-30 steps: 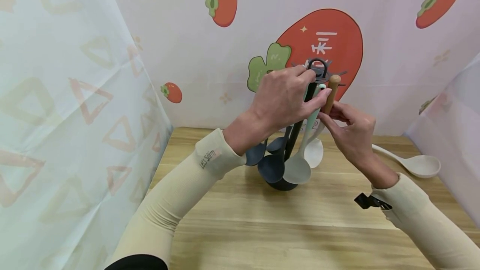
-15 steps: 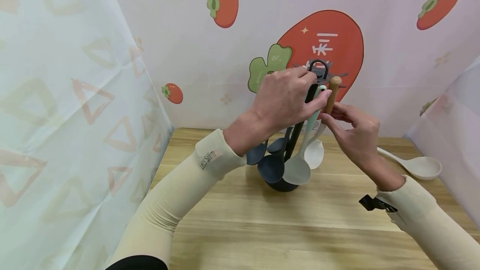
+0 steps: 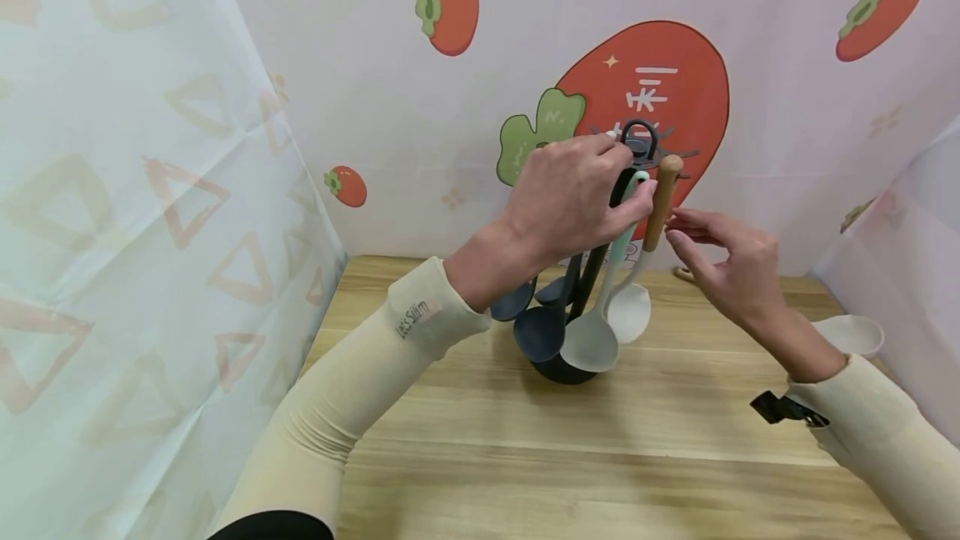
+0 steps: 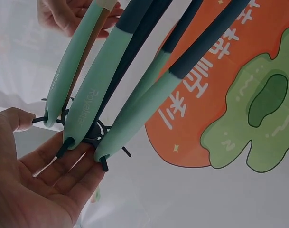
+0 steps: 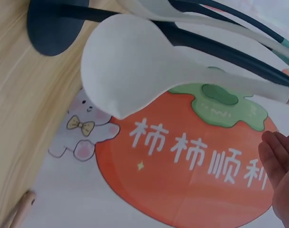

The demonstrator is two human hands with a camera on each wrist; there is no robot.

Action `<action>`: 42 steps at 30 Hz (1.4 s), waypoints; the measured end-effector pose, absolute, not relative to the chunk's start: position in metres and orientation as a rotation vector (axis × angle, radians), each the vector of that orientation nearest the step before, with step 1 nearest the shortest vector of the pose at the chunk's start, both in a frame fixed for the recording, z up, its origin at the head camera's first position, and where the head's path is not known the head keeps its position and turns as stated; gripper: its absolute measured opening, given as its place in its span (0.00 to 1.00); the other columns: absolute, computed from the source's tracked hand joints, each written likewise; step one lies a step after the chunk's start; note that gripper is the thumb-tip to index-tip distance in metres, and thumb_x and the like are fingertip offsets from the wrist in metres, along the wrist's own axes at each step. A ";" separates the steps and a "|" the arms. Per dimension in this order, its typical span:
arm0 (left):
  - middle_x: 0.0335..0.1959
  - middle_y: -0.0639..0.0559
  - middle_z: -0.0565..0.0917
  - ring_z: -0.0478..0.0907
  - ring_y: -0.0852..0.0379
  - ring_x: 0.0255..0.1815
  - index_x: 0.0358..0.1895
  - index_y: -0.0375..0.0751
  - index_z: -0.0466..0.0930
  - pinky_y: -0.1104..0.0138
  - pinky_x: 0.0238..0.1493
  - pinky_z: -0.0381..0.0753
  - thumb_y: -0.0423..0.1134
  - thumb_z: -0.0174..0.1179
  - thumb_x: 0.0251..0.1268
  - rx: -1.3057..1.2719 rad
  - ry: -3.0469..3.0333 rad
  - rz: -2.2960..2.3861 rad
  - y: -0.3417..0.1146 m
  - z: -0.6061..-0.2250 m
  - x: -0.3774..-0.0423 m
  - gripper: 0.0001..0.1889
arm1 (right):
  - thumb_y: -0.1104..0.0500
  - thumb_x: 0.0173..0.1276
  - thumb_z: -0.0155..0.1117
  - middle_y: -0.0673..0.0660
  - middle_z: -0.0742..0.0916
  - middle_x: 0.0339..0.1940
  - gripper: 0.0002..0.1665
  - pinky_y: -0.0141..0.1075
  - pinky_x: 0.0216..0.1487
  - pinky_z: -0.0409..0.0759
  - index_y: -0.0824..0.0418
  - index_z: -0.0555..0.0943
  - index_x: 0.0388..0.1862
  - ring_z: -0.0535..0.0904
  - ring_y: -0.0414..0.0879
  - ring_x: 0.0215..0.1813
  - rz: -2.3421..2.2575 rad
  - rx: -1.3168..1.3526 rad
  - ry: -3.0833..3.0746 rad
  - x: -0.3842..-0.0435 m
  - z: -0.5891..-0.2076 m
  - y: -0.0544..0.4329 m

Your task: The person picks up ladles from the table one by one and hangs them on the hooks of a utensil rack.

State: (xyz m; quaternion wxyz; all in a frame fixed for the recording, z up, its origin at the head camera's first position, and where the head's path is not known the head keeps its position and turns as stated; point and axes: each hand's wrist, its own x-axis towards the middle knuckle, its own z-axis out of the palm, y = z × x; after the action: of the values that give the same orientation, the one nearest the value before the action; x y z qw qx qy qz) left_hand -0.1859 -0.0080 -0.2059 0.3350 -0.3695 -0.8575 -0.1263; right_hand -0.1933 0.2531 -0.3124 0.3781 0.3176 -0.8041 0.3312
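A utensil stand with a black pole (image 3: 592, 273), a loop top (image 3: 639, 138) and a dark round base (image 3: 564, 371) carries several hanging ladles. My left hand (image 3: 566, 190) holds its top; in the left wrist view the thumb and fingers touch the hooks (image 4: 94, 135) beside mint-green handles (image 4: 85, 102). A white ladle (image 5: 127, 66) with a wooden handle (image 3: 663, 198) hangs on the stand's right side. Just right of that handle is my right hand (image 3: 731, 265), thumb and fingers apart from it. Dark ladle bowls (image 3: 540, 333) and a grey one (image 3: 591, 342) hang lower.
Another pale ladle (image 3: 851, 333) lies on the wooden table (image 3: 570, 473) at the right, partly hidden by my right wrist. Its wooden handle end (image 3: 684, 273) shows near the back edge. A patterned cloth (image 3: 390, 107) covers the back and sides.
My right hand has let go of the wooden-handled ladle and moved right, away from it. That ladle now hangs on the stand. My left hand stays at the stand's top.
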 end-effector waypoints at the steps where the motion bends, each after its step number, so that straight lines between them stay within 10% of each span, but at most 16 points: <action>1: 0.28 0.54 0.81 0.75 0.60 0.26 0.38 0.44 0.87 0.69 0.29 0.77 0.52 0.55 0.78 -0.964 -2.241 -0.332 -0.008 -0.206 -0.186 0.18 | 0.64 0.71 0.72 0.68 0.92 0.46 0.17 0.16 0.55 0.76 0.72 0.88 0.55 0.80 0.15 0.51 0.832 0.809 -2.071 -0.194 -0.313 0.256; 16: 0.27 0.54 0.76 0.72 0.59 0.27 0.34 0.43 0.83 0.68 0.29 0.74 0.48 0.55 0.76 -0.985 -2.267 -0.340 -0.010 -0.202 -0.184 0.15 | 0.70 0.62 0.77 0.64 0.93 0.43 0.20 0.11 0.51 0.67 0.69 0.88 0.54 0.70 0.06 0.51 0.620 0.763 -2.213 -0.209 -0.314 0.291; 24: 0.26 0.54 0.75 0.72 0.60 0.27 0.34 0.43 0.83 0.68 0.29 0.74 0.48 0.54 0.77 -0.996 -2.272 -0.337 -0.011 -0.203 -0.185 0.16 | 0.63 0.66 0.76 0.63 0.93 0.44 0.20 0.15 0.43 0.70 0.68 0.88 0.56 0.92 0.61 0.38 0.500 0.698 -2.325 -0.218 -0.316 0.308; 42: 0.27 0.54 0.77 0.72 0.59 0.27 0.34 0.42 0.83 0.69 0.28 0.72 0.45 0.55 0.75 -1.022 -2.268 -0.415 -0.013 -0.204 -0.189 0.14 | 0.59 0.75 0.69 0.71 0.91 0.42 0.19 0.20 0.37 0.70 0.73 0.87 0.55 0.90 0.66 0.39 0.409 0.523 -2.555 -0.241 -0.321 0.358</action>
State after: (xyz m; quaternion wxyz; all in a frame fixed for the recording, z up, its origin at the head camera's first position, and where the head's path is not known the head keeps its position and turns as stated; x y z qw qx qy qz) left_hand -0.1889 -0.0135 -0.2044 0.3050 -0.3861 -0.8564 -0.1566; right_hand -0.2405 0.3579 -0.3213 0.2484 0.1918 -0.9376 0.1500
